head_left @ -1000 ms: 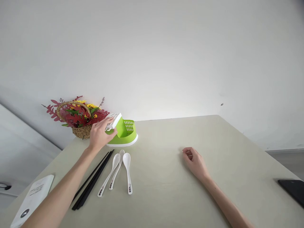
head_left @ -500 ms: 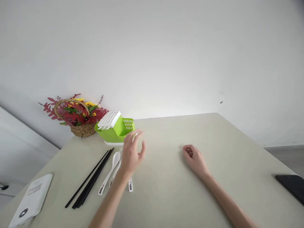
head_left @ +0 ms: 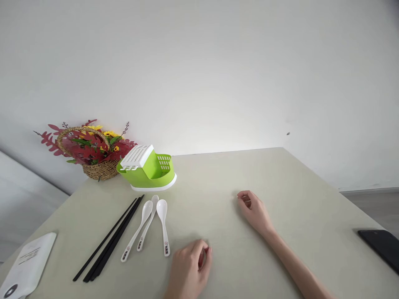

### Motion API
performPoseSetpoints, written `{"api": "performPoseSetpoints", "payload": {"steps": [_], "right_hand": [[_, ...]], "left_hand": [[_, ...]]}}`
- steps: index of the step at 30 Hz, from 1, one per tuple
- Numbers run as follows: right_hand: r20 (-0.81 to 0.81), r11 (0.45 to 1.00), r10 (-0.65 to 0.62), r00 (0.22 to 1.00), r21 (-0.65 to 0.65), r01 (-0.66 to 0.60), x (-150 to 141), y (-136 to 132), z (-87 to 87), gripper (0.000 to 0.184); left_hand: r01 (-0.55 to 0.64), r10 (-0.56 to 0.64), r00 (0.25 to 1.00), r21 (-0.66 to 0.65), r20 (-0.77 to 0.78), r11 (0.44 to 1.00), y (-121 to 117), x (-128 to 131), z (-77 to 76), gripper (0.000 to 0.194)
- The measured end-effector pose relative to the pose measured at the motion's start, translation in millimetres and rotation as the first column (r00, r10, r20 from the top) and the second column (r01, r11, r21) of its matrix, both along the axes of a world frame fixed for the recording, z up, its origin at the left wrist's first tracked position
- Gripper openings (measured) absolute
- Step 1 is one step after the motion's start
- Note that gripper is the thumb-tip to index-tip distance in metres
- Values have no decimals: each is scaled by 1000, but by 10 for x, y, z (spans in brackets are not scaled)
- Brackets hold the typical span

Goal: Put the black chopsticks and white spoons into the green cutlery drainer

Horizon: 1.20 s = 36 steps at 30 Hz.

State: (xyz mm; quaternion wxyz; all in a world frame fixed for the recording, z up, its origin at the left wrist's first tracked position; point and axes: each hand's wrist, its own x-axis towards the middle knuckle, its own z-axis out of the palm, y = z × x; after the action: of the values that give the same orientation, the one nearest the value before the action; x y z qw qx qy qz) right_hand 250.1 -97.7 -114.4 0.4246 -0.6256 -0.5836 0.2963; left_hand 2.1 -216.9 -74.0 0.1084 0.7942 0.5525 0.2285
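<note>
My left hand point(head_left: 190, 265) rests near the front of the table, just right of three white spoons point(head_left: 162, 224). Its fingers are curled in with the thumb against them, and nothing shows in them. Farther right, my right hand point(head_left: 253, 211) lies on the tabletop with its fingers loosely curled closed, holding nothing visible. Left of the spoons lies a bundle of several black chopsticks point(head_left: 115, 238), one slightly apart. Behind them stands a green caddy point(head_left: 143, 176) with a white slotted top and white base, near the wall.
A wicker basket of red and yellow flowers point(head_left: 101, 169) stands at the back left. At the left front edge lies a white flat device point(head_left: 29, 263). A black phone point(head_left: 380, 247) lies by the right edge. The wall closes off the table's far side.
My left hand has come back from near the caddy and spoons toward the front, its fingers curling shut. The spoons are now uncovered. My right hand keeps its place; the view has shifted slightly.
</note>
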Motion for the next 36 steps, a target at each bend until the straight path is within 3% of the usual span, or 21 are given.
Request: {"api": "performPoseSetpoints", "payload": {"steps": [13, 36], "right_hand": [[14, 1000, 3, 1000, -1, -3, 0, -10, -21, 22], [31, 999, 4, 1000, -33, -3, -6, -7, 30, 22]], "left_hand": [[20, -12, 998, 132, -59, 991, -76, 5, -60, 20], [11, -6, 999, 149, -33, 989, -81, 2, -112, 19]]}}
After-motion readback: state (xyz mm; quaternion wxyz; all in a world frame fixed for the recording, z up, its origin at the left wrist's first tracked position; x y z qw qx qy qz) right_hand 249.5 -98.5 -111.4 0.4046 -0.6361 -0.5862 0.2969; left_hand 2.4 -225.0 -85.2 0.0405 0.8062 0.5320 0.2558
